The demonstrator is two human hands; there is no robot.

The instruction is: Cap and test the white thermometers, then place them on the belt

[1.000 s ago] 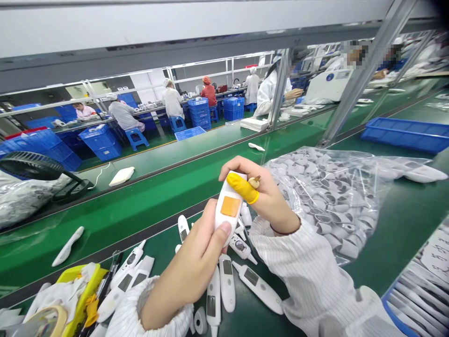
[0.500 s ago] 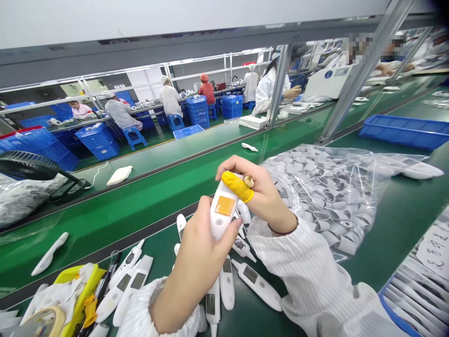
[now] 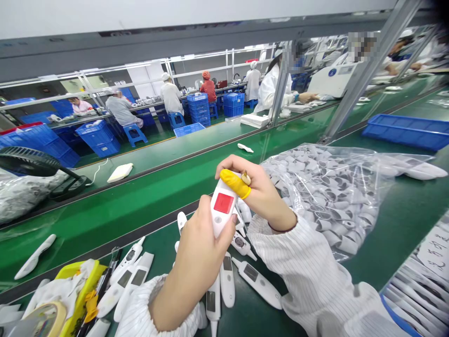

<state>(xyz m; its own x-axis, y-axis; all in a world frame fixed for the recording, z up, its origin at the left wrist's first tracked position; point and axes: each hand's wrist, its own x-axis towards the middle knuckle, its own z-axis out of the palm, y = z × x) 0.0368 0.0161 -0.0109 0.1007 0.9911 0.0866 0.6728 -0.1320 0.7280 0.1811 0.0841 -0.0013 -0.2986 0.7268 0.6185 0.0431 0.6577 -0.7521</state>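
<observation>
Between both hands I hold a white digital thermometer (image 3: pixel 219 225), its screen lit red and a round button below it. My left hand (image 3: pixel 201 234) wraps its lower end, thumb along the side. Around the upper end my right hand (image 3: pixel 254 187) is closed, its thumb in a yellow finger cot (image 3: pixel 234 183) lying across the top. The thermometer's tip is hidden by the right hand. Several more thermometers lie beneath on the green bench, among them one with a dark screen (image 3: pixel 257 282) and one under my left wrist (image 3: pixel 212 302).
A clear bag of white caps (image 3: pixel 326 196) lies right, near a blue tray (image 3: pixel 407 131). At lower left stand a yellow bin (image 3: pixel 82 292) and a tape roll (image 3: pixel 52 318). White parts lie on the green conveyor belt (image 3: pixel 140 192). Co-workers sit beyond, one (image 3: pixel 277 89) across the line.
The thermometer's screen has turned from orange to red. Both hands keep nearly the same grip. White parts on the belt have shifted left.
</observation>
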